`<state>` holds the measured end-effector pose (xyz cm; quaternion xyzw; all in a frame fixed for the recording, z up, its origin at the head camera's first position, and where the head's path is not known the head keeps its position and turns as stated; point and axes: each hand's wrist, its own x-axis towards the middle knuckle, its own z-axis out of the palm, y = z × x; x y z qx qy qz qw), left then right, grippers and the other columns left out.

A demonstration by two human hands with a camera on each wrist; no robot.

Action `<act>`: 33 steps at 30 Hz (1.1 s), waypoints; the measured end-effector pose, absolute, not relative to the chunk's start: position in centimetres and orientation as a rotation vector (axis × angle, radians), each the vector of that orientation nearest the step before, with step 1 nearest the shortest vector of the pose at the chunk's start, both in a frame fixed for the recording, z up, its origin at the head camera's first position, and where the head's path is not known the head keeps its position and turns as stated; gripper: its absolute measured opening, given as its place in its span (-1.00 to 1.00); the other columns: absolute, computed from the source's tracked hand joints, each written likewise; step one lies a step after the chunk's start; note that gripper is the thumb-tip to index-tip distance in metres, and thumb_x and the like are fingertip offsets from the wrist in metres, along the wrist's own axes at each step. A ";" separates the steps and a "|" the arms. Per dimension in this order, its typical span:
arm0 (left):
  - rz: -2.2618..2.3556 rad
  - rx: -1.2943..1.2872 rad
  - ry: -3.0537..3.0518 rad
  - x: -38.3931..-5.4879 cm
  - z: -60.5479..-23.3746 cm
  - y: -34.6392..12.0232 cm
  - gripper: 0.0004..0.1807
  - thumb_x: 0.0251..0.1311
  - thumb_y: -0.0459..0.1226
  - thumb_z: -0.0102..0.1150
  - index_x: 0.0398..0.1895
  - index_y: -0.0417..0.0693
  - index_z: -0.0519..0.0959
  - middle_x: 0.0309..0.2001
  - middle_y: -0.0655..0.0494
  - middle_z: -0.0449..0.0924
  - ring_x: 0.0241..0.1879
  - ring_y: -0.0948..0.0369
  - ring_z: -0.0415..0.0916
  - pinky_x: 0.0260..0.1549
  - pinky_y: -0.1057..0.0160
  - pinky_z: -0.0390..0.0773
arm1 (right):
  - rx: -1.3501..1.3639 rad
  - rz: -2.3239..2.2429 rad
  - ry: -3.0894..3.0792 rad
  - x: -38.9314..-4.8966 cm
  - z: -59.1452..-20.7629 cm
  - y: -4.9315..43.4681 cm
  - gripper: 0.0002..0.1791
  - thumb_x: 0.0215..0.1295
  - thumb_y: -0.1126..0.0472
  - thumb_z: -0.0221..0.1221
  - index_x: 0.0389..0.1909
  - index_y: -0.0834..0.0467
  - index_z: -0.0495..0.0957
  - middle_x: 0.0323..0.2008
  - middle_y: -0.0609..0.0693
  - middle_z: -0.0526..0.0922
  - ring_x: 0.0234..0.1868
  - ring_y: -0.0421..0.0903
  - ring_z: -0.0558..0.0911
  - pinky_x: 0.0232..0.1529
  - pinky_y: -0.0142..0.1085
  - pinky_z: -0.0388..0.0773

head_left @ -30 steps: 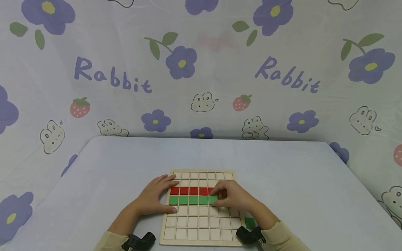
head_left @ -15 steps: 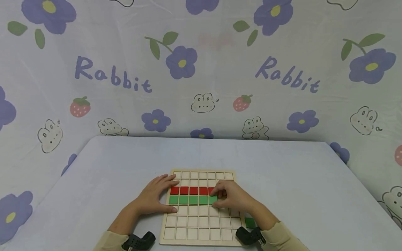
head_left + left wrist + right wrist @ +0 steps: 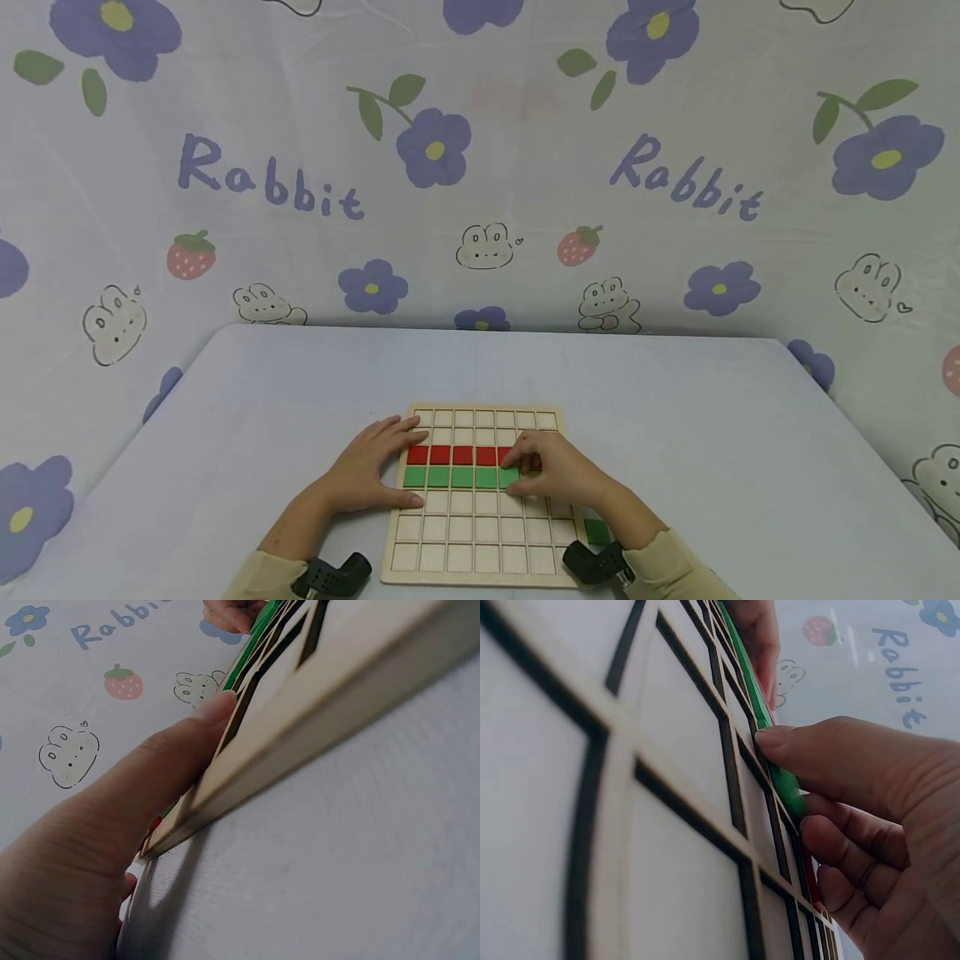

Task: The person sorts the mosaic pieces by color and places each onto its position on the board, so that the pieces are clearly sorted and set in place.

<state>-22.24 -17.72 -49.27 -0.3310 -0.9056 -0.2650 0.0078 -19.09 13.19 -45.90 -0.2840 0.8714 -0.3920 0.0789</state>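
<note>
A light wooden grid board [image 3: 480, 578] lies on the white table. Several red square tiles [image 3: 462, 455] fill part of one row, and several green tiles [image 3: 462, 477] sit in the row just nearer. My right hand [image 3: 558, 468] pinches a green square tile [image 3: 786, 782] between thumb and fingers, at the right end of the green row. That hand partly covers the rightmost red tile. Spread across the board's left edge is my left hand [image 3: 367, 471], its thumb [image 3: 214, 712] on the frame and its fingers at the far left corner.
One loose green tile [image 3: 597, 532] lies on the table [image 3: 675, 417], right beside the board and close to my right forearm. Black wrist devices [image 3: 333, 577] sit at both sleeves. Behind the table hangs a white cloth [image 3: 517, 183] printed with flowers and rabbits.
</note>
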 end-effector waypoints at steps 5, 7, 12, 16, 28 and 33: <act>-0.830 -1.039 -2.835 -22.2 -49.3 -17.7 -0.02 -0.27 0.28 0.32 0.32 0.16 0.32 0.41 0.13 0.16 0.42 -0.04 -0.01 0.34 -0.19 0.01 | -0.846 -1.177 2.605 -19.0 -45.7 13.2 -0.76 0.01 0.23 0.37 -0.25 0.16 0.65 -0.34 -0.04 0.57 -0.39 -0.26 0.47 -0.38 -0.46 0.51; -0.841 -1.036 -2.837 -22.2 -49.2 -17.6 -0.02 -0.27 0.28 0.32 0.32 0.16 0.32 0.41 0.13 0.15 0.42 -0.04 -0.01 0.35 -0.19 0.00 | -0.832 -1.185 2.601 -19.0 -45.6 13.3 -0.76 0.01 0.23 0.37 -0.25 0.16 0.65 -0.34 -0.03 0.57 -0.39 -0.25 0.46 -0.38 -0.46 0.50; -0.846 -1.033 -2.844 -22.1 -49.2 -17.6 -0.02 -0.26 0.28 0.32 0.32 0.16 0.32 0.42 0.13 0.15 0.42 -0.04 -0.01 0.34 -0.20 0.01 | -0.825 -1.169 2.609 -18.9 -45.3 13.3 -0.75 0.01 0.20 0.37 -0.25 0.16 0.64 -0.31 -0.01 0.57 -0.38 -0.23 0.46 -0.36 -0.46 0.51; -0.839 -1.031 -2.843 -22.1 -49.2 -17.5 -0.03 -0.26 0.28 0.32 0.31 0.16 0.32 0.41 0.13 0.16 0.42 -0.04 0.00 0.34 -0.20 0.02 | -0.840 -1.144 2.623 -18.6 -44.8 13.6 -0.74 0.03 0.17 0.36 -0.23 0.14 0.64 -0.29 -0.03 0.58 -0.35 -0.22 0.48 -0.32 -0.43 0.53; -0.851 -1.015 -2.840 -22.0 -49.1 -17.6 -0.03 -0.28 0.27 0.34 0.30 0.14 0.34 0.40 0.11 0.18 0.42 -0.05 0.01 0.34 -0.20 0.02 | -0.844 -1.096 2.688 -17.5 -43.4 15.2 -0.77 0.05 0.19 0.34 -0.23 0.13 0.65 -0.32 -0.08 0.61 -0.33 -0.23 0.48 -0.27 -0.39 0.47; -0.865 -1.025 -2.834 -22.0 -49.0 -17.6 -0.02 -0.28 0.27 0.34 0.31 0.15 0.33 0.41 0.11 0.17 0.42 -0.05 0.00 0.34 -0.19 0.01 | -0.829 -1.106 2.691 -17.0 -43.4 16.0 -0.76 0.06 0.19 0.33 -0.22 0.15 0.65 -0.32 -0.03 0.61 -0.34 -0.21 0.49 -0.28 -0.37 0.49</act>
